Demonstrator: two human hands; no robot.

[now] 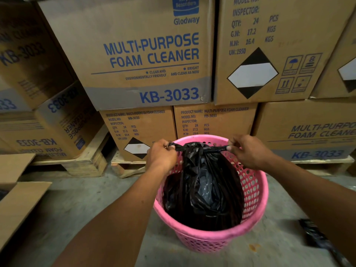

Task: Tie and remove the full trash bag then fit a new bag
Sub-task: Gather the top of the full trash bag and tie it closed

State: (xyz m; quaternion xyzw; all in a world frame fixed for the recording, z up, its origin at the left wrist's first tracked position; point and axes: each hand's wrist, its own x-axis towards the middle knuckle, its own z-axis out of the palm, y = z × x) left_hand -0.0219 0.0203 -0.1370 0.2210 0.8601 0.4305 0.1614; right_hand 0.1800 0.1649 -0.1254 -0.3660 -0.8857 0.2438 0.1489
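Head cam looks down at a pink plastic basket with perforated, lattice-style walls, sitting on a grey concrete floor and being used as a trash bin. Inside it is a black trash bag, bulging and gathered up to a twisted neck near the far rim, so the bag sits in the bin with its top bunched above the rim level. Both bare arms reach in from the bottom of the frame. The left hand has its fingers curled tight around one twisted end of the bag, and the right hand is pinching the other end, fingers closed on it too. Those two ends run out sideways from a knot in the middle and look stretched taut between the hands. Right behind the bin is a wall of stacked cardboard cartons printed in blue with "MULTI-PURPOSE FOAM CLEANER" and "KB-3033", some with a black-and-white diamond label, sitting on wooden pallets. Off to the left there's a flattened piece of cardboard lying on the floor, well apart from the bin. Down at the lower right, near the bin on the floor, is a dark rolled-up thing, glossy like plastic, but it's too blurry for me to say exactly what it is.
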